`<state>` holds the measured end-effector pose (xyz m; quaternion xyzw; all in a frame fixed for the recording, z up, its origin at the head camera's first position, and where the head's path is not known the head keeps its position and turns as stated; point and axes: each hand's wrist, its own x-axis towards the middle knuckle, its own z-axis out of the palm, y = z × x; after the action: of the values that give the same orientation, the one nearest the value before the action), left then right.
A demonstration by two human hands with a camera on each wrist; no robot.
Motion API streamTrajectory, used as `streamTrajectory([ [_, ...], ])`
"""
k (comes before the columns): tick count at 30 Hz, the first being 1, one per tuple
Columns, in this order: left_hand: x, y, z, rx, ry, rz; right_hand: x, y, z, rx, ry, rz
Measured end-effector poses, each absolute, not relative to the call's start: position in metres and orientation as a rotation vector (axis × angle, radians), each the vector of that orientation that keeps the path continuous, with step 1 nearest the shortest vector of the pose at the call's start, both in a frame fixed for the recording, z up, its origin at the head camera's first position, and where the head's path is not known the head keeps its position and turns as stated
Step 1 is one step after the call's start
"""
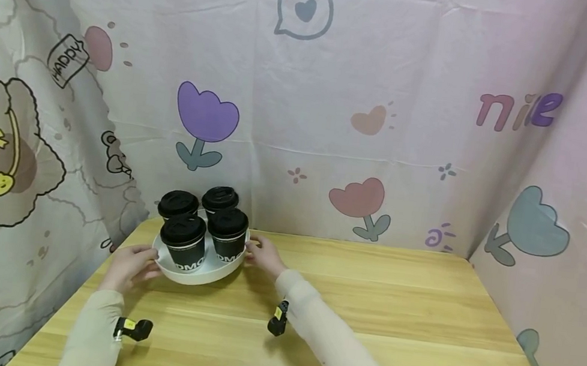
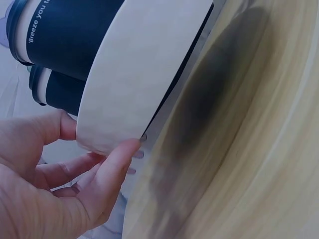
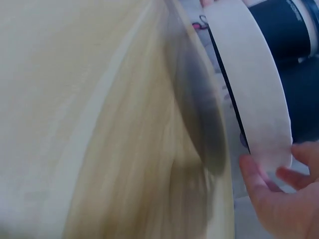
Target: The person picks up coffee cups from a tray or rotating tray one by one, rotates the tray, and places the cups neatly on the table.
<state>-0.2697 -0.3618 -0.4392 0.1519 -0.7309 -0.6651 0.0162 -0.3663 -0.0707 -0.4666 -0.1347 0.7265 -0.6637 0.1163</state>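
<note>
A round white tray (image 1: 195, 277) is held by its rim between both hands at the table's far left, raised off the wood with its shadow below. On it stand several black paper cups with black lids, among them a front cup (image 1: 185, 249) and a right-hand cup (image 1: 227, 236) with white lettering. My left hand (image 1: 128, 267) grips the left side, and in the left wrist view the thumb and fingers pinch the tray's white wall (image 2: 134, 74). My right hand (image 1: 266, 256) grips the opposite side, fingers at the bottom edge and top rim of the wall (image 3: 254, 84).
The wooden table (image 1: 366, 312) spreads below and to the right of the tray. A patterned curtain (image 1: 422, 59) hangs behind the table's back edge and along both sides. Small black cameras sit on both wrists, such as the left camera (image 1: 138, 329).
</note>
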Motion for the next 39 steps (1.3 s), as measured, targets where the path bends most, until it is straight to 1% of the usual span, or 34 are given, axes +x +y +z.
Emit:
streamTrajectory([
  [9,-0.275,-0.332,-0.436,0.396,-2.289,-2.099,-0.353,-0.035,-0.462,-0.407,2.129,-2.019],
  [17,-0.283,-0.296,-0.437,0.331,-2.27,-2.129,-0.344,0.006,-0.459,-0.321,2.154,-2.036],
  [26,-0.292,-0.255,-0.442,0.263,-2.27,-2.168,-0.326,0.051,-0.465,-0.232,2.181,-2.097],
  [39,-0.307,-0.191,-0.452,0.245,-2.327,-2.131,-0.304,0.112,-0.469,-0.076,2.264,-2.118],
])
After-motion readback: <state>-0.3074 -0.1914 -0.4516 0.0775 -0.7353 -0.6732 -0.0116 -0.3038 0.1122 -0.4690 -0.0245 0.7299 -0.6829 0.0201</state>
